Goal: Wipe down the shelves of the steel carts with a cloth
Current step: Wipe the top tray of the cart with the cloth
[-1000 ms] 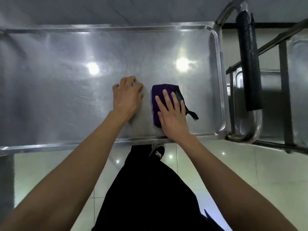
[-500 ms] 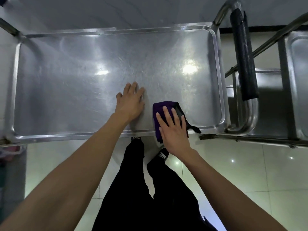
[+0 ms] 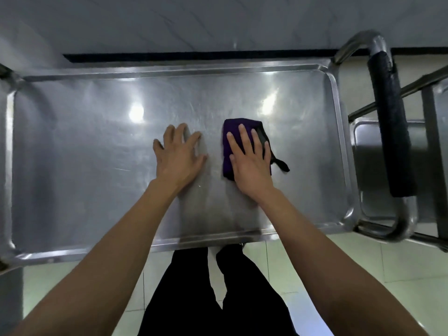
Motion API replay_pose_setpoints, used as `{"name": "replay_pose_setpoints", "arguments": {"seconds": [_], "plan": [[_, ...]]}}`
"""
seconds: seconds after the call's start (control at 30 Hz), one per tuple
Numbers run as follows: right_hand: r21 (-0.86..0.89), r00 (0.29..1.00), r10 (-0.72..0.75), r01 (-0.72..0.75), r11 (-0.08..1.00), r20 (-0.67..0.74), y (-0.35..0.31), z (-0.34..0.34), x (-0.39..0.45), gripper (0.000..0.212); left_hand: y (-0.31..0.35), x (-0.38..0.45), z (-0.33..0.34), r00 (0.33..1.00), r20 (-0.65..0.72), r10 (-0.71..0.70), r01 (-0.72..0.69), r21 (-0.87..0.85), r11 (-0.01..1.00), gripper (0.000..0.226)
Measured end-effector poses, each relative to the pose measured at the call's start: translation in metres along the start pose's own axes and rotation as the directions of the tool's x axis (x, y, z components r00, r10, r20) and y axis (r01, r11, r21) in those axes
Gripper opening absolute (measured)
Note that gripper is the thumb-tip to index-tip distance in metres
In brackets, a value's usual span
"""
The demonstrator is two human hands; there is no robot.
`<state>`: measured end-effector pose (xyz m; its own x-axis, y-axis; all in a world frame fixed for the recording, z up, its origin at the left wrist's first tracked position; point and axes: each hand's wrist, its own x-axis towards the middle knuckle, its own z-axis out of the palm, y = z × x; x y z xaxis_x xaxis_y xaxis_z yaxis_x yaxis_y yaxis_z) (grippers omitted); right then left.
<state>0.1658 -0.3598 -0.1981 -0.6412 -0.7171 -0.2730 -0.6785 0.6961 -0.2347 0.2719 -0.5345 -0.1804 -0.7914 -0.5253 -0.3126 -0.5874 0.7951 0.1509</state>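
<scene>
Steel cart shelf (image 3: 72,154) is touched by the flat, spread left hand (image 3: 178,157); a folded purple cloth (image 3: 229,132) is pressed down by the straight-fingered right hand (image 3: 251,163).

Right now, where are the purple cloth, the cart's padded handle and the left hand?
purple cloth (image 3: 233,127): head view, bare upper edge above the fingers.
padded handle (image 3: 390,122): head view, middle of the black padding.
left hand (image 3: 178,156): head view, back of the hand.

I find no readable text, label, brand, number or sign anywhere: the steel shelf (image 3: 72,154), the purple cloth (image 3: 229,132) and the cart's padded handle (image 3: 388,117) carry none.
</scene>
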Motion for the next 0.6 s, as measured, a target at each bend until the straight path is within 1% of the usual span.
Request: {"name": "replay_pose_setpoints", "arguments": {"seconds": [0.2,0.33,0.47,0.6], "plan": [[-0.008,0.998,0.053,-0.053,0.999,-0.024,-0.024,-0.021,0.099,0.057,-0.006,0.0,0.003,1.0,-0.011,0.027,-0.028,-0.002,1.0,0.058],[-0.005,0.998,0.048,-0.048,0.999,-0.041,-0.035,-0.035,0.157,0.059,-0.012,-0.002,0.004,0.998,0.008,0.063,-0.063,0.0,0.998,0.061],[-0.012,0.997,0.044,-0.045,0.999,-0.067,-0.04,-0.043,0.18,0.061,-0.019,-0.005,0.003,0.99,0.006,0.141,-0.141,0.037,0.989,0.066],[-0.011,0.997,0.056,-0.057,0.998,-0.061,-0.043,-0.04,0.166,0.059,-0.026,-0.009,0.001,0.985,0.017,0.169,-0.17,0.059,0.984,0.072]]}}
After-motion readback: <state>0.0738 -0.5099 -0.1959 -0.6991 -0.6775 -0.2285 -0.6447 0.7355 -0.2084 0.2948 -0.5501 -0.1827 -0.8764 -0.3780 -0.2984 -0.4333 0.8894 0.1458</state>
